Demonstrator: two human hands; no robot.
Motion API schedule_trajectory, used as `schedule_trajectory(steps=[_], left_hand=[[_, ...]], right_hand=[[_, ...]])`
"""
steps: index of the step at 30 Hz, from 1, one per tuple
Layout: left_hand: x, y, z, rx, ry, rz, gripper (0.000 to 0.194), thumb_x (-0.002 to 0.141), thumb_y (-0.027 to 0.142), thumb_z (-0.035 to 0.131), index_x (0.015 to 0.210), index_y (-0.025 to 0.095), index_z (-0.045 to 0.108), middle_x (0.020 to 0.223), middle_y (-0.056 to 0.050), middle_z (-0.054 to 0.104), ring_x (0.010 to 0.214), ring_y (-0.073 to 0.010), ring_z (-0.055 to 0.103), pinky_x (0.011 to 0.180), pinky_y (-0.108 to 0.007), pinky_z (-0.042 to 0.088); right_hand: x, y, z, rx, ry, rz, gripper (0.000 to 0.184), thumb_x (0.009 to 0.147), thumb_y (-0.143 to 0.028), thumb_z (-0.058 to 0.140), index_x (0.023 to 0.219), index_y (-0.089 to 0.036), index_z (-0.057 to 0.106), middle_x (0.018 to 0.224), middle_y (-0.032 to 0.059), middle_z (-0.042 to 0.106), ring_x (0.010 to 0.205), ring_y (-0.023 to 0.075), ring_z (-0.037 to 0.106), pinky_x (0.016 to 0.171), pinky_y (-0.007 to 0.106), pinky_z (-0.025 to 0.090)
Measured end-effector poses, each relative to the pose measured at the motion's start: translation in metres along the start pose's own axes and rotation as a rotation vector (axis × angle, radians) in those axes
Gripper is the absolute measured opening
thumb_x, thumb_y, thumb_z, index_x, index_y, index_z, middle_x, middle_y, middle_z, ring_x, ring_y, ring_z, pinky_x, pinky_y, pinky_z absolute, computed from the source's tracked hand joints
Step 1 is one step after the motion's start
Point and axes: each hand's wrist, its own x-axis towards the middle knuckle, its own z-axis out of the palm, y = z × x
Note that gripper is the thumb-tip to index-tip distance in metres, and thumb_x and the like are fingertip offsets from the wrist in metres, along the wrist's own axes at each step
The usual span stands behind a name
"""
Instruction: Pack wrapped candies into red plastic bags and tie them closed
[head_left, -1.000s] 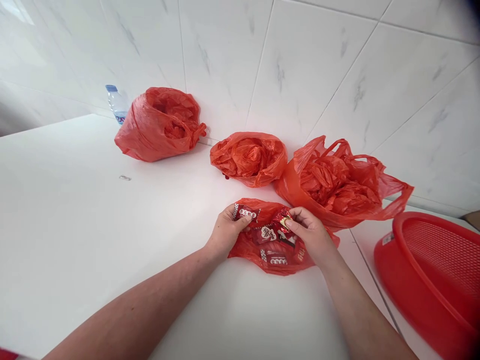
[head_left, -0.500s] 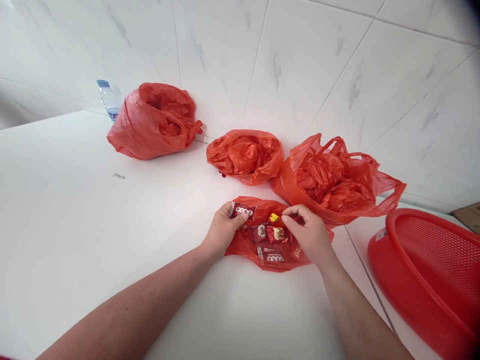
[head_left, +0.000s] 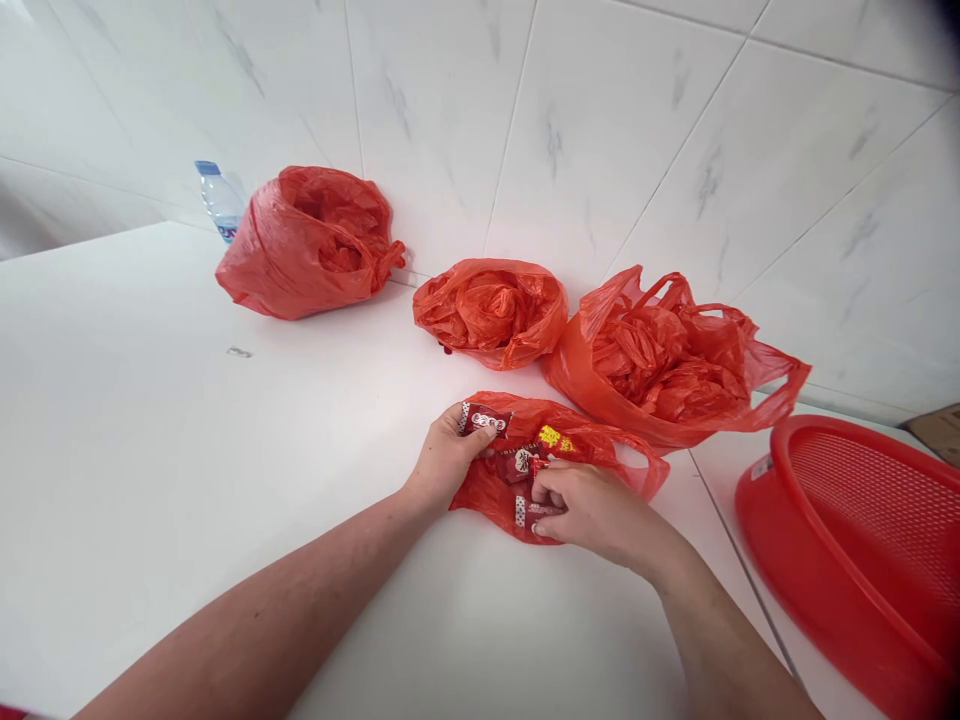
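Observation:
A red plastic bag (head_left: 495, 495) lies spread on the white table, with several small wrapped packets in it. My left hand (head_left: 442, 460) grips the bag's left side, its thumb over a dark red packet (head_left: 487, 420) with white round marks. Inside the bag, my right hand (head_left: 589, 508) has its fingers curled and closed over the lower packets. What they pinch is mostly hidden. Just left of those fingers is a dark red packet (head_left: 516, 462) with a white emblem, and above them a yellow-printed wrapper (head_left: 553, 438). A dotted-edge packet (head_left: 523, 512) shows under the right thumb.
Along the tiled wall stand three more red plastic bags: one at left (head_left: 300, 255), one in the middle (head_left: 491, 310), one at right (head_left: 667, 365). A water bottle (head_left: 219, 200) is behind the left one. A red basket (head_left: 802, 540) sits at right.
My right hand has moved down and left into the bag, now covering the red-and-gold packet and uncovering the bag's right handle. More yellow print shows. My left hand stays in place.

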Motion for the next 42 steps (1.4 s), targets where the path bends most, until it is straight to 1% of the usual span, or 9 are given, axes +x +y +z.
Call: schedule_trajectory(steps=[4,7,9,12,16,20,33,38,42], left_hand=[[-0.002,0.001,0.001,-0.017,-0.008,0.004,0.024,0.073,0.029,0.071,0.091,0.017,0.060,0.082,-0.004,0.068,0.071,-0.0158,0.063,0.070,-0.029,0.050],[-0.002,0.001,0.000,-0.016,-0.011,-0.001,0.024,0.074,0.029,0.070,0.092,0.017,0.060,0.083,-0.003,0.068,0.070,-0.0151,0.062,0.068,-0.028,0.051],[-0.002,0.000,0.000,-0.005,-0.009,0.000,0.024,0.074,0.029,0.070,0.092,0.017,0.061,0.083,-0.003,0.068,0.068,-0.0143,0.062,0.067,-0.027,0.050],[-0.001,-0.001,-0.001,0.001,-0.007,0.019,0.022,0.075,0.029,0.070,0.091,0.016,0.061,0.082,-0.003,0.067,0.067,-0.0127,0.060,0.065,-0.025,0.050],[0.001,-0.003,-0.002,0.004,-0.005,0.019,0.022,0.075,0.028,0.069,0.091,0.017,0.061,0.082,-0.002,0.067,0.067,-0.0121,0.060,0.065,-0.024,0.049],[0.000,-0.003,-0.002,0.024,-0.003,0.011,0.023,0.075,0.029,0.069,0.092,0.016,0.060,0.086,-0.003,0.067,0.070,-0.0131,0.060,0.068,-0.025,0.049],[0.000,-0.003,-0.002,0.031,0.002,0.015,0.022,0.076,0.028,0.069,0.092,0.017,0.060,0.084,-0.002,0.067,0.066,-0.0106,0.059,0.066,-0.023,0.049],[0.000,-0.003,-0.003,-0.011,-0.020,0.010,0.026,0.074,0.030,0.070,0.094,0.017,0.061,0.086,-0.003,0.068,0.069,-0.0130,0.062,0.067,-0.025,0.050],[0.000,-0.002,-0.003,-0.010,-0.018,0.023,0.025,0.073,0.030,0.071,0.092,0.017,0.062,0.085,-0.003,0.069,0.068,-0.0122,0.061,0.067,-0.024,0.050]], right_hand=[[0.000,0.002,-0.005,0.171,0.057,0.022,0.011,0.068,-0.023,0.062,0.066,-0.022,0.052,0.067,-0.0029,0.055,0.061,0.0132,0.049,0.052,0.025,0.034],[0.006,0.011,-0.011,0.422,0.263,0.053,0.014,0.075,-0.033,0.061,0.082,-0.023,0.054,0.075,-0.0026,0.059,0.065,0.0136,0.053,0.058,0.027,0.043],[0.010,0.018,-0.013,0.587,0.383,0.055,0.027,0.075,-0.035,0.062,0.099,-0.025,0.053,0.084,-0.0011,0.061,0.068,0.0138,0.055,0.058,0.027,0.046],[0.016,0.027,-0.014,0.731,0.454,0.072,0.039,0.074,-0.038,0.065,0.108,-0.024,0.053,0.085,0.0007,0.062,0.066,0.0138,0.057,0.055,0.027,0.049],[0.020,0.033,-0.012,0.804,0.457,0.104,0.032,0.070,-0.043,0.069,0.086,-0.019,0.056,0.074,0.0007,0.061,0.063,0.0144,0.059,0.051,0.025,0.048],[0.021,0.033,-0.008,0.844,0.450,0.116,0.033,0.068,-0.046,0.071,0.080,-0.019,0.055,0.072,0.0003,0.063,0.063,0.0144,0.060,0.049,0.023,0.046],[0.022,0.035,-0.003,0.779,0.436,0.106,0.028,0.073,-0.044,0.067,0.078,-0.020,0.053,0.071,-0.0021,0.064,0.063,0.0137,0.060,0.056,0.024,0.047],[0.023,0.033,-0.002,0.849,0.416,0.111,0.028,0.071,-0.043,0.069,0.078,-0.020,0.055,0.071,-0.0022,0.065,0.063,0.0133,0.060,0.052,0.023,0.046],[0.024,0.030,-0.002,0.943,0.410,0.151,0.026,0.068,-0.038,0.071,0.076,-0.019,0.055,0.075,-0.0011,0.066,0.066,0.0141,0.062,0.054,0.023,0.050]])
